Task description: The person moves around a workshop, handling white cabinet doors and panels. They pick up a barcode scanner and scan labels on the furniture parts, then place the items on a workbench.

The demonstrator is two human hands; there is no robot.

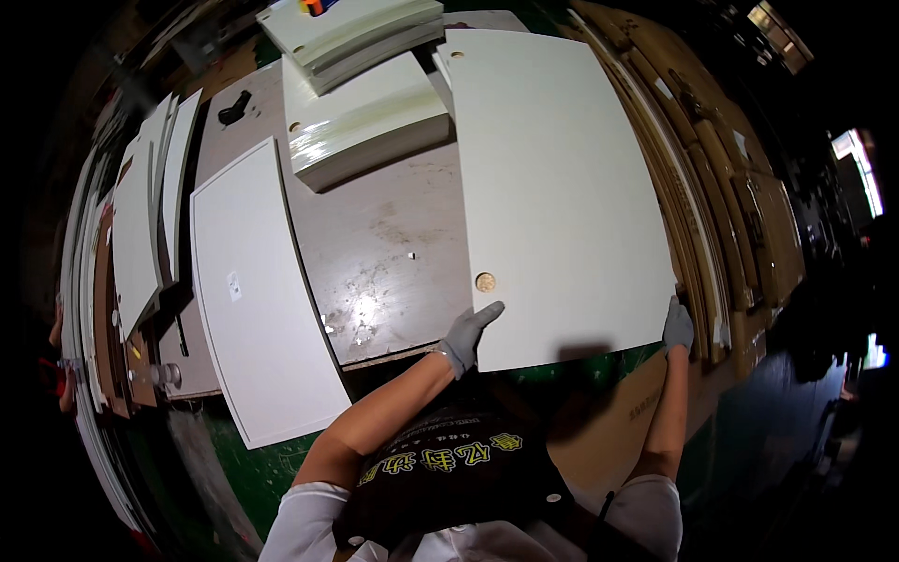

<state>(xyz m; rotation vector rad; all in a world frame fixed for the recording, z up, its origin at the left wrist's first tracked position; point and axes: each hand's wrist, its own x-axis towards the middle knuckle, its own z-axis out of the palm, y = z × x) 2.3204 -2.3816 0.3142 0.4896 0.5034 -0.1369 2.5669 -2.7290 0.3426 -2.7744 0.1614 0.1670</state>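
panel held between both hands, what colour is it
The panel is a plain off-white; it shows in the head view.

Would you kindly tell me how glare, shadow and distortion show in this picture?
In the head view, glare whitens parts of the grey tabletop and shiny wrapped stack of white panels; a shadow darkens the large white rectangular board near its lower edge; fisheye distortion bows its right side.

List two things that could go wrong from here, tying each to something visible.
The held panel could tip or twist: the left hand and right hand hold only its near end. Its left edge might scrape the wrapped stack, which shows close beside it.
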